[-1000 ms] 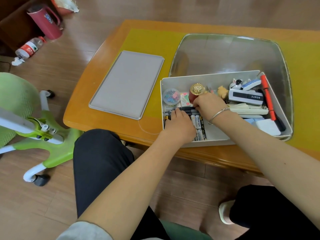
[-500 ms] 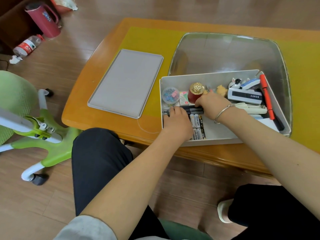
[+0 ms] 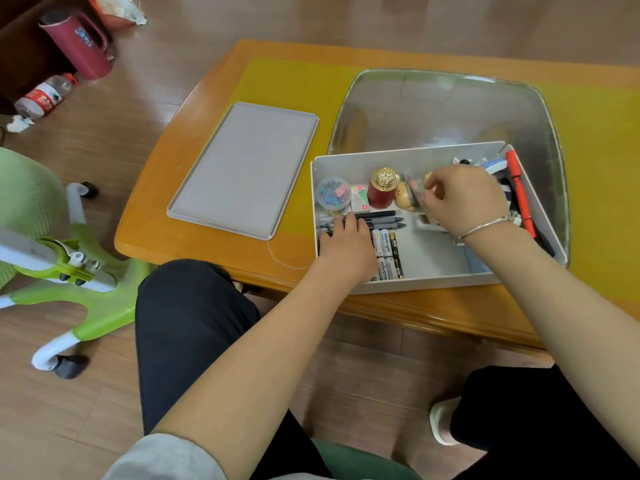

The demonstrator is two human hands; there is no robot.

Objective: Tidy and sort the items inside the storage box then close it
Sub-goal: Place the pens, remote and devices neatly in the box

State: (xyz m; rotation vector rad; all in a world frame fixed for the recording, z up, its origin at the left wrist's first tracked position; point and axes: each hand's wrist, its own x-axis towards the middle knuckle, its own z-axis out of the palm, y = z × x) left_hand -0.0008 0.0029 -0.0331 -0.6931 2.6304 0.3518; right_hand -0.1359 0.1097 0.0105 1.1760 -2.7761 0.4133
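Right hand (image 3: pixel 464 199) grip moved off the pens (image 3: pixel 375 219) to mid-box, fingers curled on something small, unclear what; left hand (image 3: pixel 346 247) flat on batteries (image 3: pixel 388 252). Storage box (image 3: pixel 426 284) open on surface; sorting continues.

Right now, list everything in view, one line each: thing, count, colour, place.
storage box: one, white, open, on the table's near edge
lid: one, grey, flat on the table left of the box
table: one, orange wood with a yellow mat
clear tray: one, transparent, behind the box
clip tub: one, clear with coloured clips, box's far-left corner
red jar: one, red with gold cap, beside the tub
pens: several, dark, lying in the box
batteries: several, white and black, near side of the box
red marker: one, along the right wall
jug: one, maroon, on the floor
bottle: one, clear, red label, on the floor
chair: one, green, left
left hand: on the pens
right hand: among items further right
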